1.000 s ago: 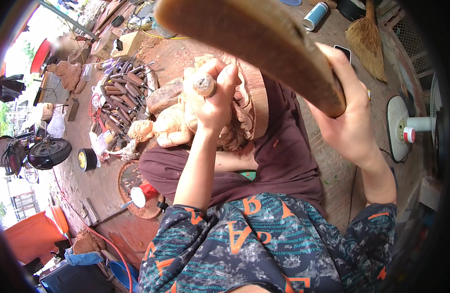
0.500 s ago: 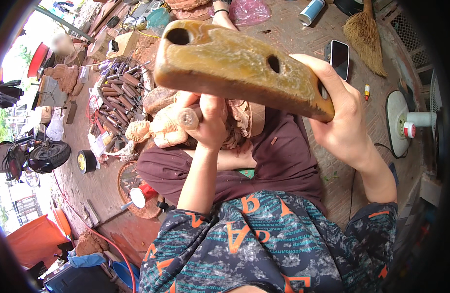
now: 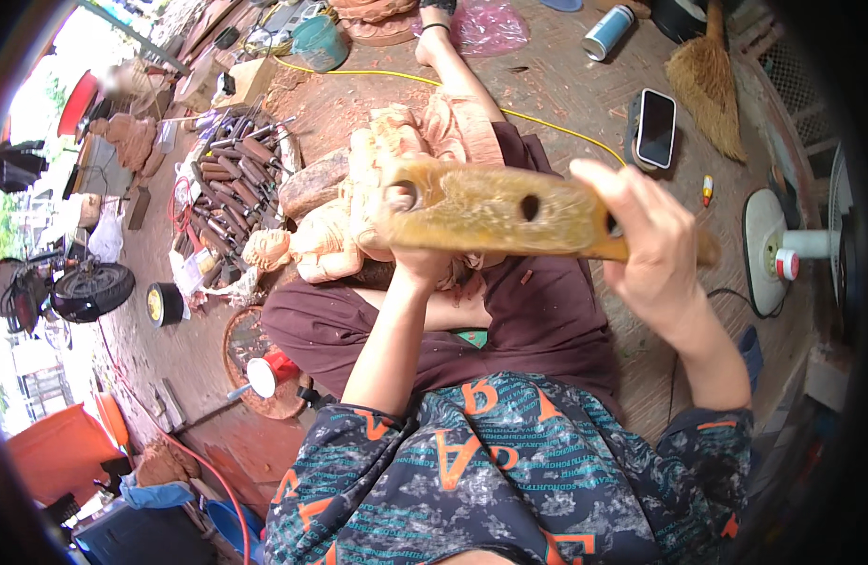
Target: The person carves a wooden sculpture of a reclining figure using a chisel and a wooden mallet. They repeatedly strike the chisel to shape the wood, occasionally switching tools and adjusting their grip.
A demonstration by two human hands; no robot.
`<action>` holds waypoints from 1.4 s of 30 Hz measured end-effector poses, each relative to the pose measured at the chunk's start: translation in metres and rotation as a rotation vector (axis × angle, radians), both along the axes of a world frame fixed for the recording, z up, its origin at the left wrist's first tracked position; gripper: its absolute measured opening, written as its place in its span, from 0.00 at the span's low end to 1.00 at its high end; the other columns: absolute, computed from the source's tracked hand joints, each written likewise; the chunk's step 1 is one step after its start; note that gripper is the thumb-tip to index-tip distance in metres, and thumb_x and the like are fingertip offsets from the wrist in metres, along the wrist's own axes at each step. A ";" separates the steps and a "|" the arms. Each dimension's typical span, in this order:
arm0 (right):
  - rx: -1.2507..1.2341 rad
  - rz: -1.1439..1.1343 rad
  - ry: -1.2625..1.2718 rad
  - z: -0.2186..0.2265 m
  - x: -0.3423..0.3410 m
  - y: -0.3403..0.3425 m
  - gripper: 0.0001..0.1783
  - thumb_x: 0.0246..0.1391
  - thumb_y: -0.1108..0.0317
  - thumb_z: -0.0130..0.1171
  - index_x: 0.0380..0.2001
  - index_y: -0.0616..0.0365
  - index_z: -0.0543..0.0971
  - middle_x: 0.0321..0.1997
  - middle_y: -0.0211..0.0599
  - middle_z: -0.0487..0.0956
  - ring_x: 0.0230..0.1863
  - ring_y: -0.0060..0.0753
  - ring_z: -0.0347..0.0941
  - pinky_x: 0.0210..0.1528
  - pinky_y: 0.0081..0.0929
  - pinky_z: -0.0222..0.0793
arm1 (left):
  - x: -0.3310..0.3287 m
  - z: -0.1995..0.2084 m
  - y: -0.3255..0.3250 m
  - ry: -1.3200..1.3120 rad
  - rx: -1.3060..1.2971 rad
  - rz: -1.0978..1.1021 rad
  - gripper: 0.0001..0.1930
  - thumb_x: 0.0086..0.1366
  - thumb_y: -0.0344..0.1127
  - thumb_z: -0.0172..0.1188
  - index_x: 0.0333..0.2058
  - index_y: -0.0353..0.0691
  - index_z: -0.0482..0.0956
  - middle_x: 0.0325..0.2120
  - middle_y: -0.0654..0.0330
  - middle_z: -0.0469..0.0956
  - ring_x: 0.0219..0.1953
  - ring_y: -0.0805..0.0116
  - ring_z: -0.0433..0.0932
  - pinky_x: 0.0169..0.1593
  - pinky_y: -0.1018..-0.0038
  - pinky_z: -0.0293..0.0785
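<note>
right hand (image 3: 652,250): grips holed yellow-brown block (image 3: 481,215) | left hand (image 3: 421,263): mostly hidden behind it | left side: carved figure (image 3: 323,245), tool pile (image 3: 234,193)

A wide fisheye view looks steeply down from the wearer's head, taken by the left of two side-by-side cameras. The patterned T-shirt (image 3: 509,443) lies near, just below the lens, with the maroon trousers (image 3: 566,348) beyond it and the floor (image 3: 566,89) reaching far ahead. Coverage runs from a motorcycle (image 3: 86,294) at left to a fan (image 3: 811,243) at right, with straight edges bending toward the dark, rounded rim.
</note>
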State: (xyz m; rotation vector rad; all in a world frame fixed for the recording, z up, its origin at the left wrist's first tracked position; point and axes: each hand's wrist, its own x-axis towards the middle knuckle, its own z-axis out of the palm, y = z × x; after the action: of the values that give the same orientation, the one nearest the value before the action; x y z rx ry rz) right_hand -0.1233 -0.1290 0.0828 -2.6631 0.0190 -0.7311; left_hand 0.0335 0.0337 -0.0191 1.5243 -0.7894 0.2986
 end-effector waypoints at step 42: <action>1.222 -0.128 0.515 -0.114 -0.044 0.033 0.28 0.43 0.73 0.64 0.49 0.59 0.67 0.38 0.43 0.76 0.40 0.36 0.75 0.46 0.31 0.68 | 0.001 0.040 0.008 0.214 -0.315 -0.415 0.15 0.68 0.41 0.48 0.27 0.35 0.68 0.11 0.68 0.58 0.11 0.81 0.52 0.16 0.81 0.47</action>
State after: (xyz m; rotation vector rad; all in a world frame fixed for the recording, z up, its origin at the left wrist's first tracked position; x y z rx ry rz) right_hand -0.1677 -0.0956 -0.0313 -1.5774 0.5732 0.0326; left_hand 0.0344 0.0416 0.0207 1.0475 -0.8223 -0.0490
